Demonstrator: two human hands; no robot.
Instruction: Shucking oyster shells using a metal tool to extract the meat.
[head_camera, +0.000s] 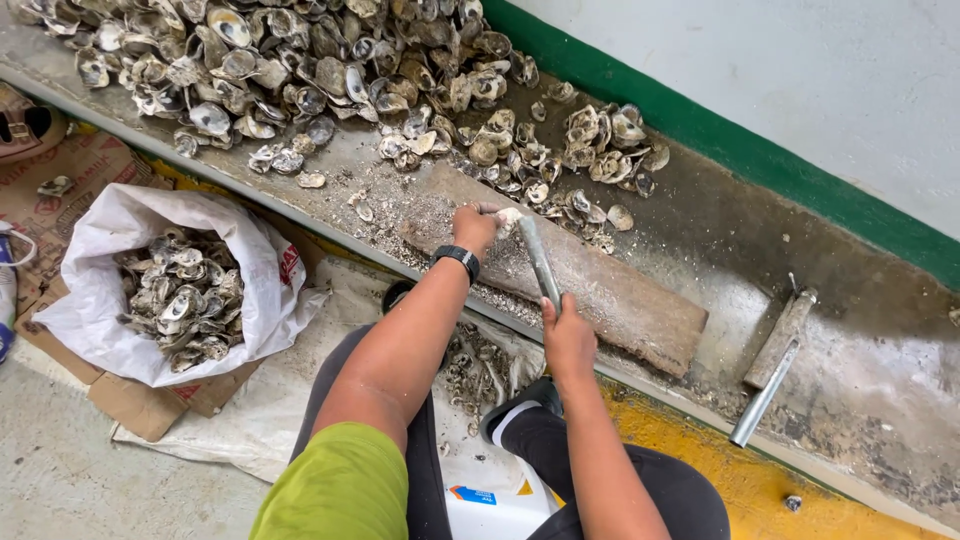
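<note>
A heap of grey oyster shells (300, 70) is covering the far left end of the grey concrete worktop (850, 340). On the brown wooden board (620, 300) near its front edge, the left hand (472, 228) is closing its fingers (482, 213) on a pale shell (509, 215), while the right hand (567, 335) is gripping a grey metal bar (538, 260) whose tip is touching that shell just beside the fingers.

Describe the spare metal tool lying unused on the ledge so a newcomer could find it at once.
Start at the concrete ledge below the green-striped wall. Go past the wooden board where both hands work, away from the shell heap. The spare tool lies alone there: a flat rusty blade on a shiny pipe handle, in nobody's grip.
</note>
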